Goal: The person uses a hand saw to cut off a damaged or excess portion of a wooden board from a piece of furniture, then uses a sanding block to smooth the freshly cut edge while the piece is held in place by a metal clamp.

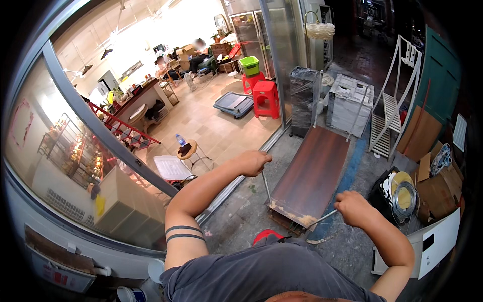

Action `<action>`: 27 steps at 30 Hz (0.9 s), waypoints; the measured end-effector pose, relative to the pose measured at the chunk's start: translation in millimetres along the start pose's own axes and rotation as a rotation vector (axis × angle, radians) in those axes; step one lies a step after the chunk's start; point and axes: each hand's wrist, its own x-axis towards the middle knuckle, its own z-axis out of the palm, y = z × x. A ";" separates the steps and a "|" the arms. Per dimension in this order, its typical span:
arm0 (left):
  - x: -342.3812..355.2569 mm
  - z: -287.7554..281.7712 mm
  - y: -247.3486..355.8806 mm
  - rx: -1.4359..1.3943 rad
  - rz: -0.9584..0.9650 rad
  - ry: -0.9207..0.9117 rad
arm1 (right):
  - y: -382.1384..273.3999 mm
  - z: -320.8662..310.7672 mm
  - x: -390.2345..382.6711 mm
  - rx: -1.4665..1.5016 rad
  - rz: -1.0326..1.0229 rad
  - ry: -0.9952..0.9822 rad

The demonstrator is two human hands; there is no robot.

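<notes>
My left hand (256, 163) is closed on an upright metal rod (265, 185) at the near left corner of a dark wooden panel (314, 168). My right hand (351, 205) grips a second metal rod (324, 219), slanting from the panel's near right corner. The panel lies lengthwise on the concrete, with pale, rough patches along its near end and two more rods rising at its far end. A red shoe shows just below it.
A sliding-door track (224, 197) and glass frame border a tiled room with red stools (264, 100) and two seated people. Wrapped items (348, 103), a white rack (392, 100), cardboard boxes (433, 191) and coiled wire (405, 199) crowd the right.
</notes>
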 end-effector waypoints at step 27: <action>-3.7 -7.9 -11.9 -0.120 0.050 -0.009 | -8.0 -21.7 3.0 0.113 0.399 -0.208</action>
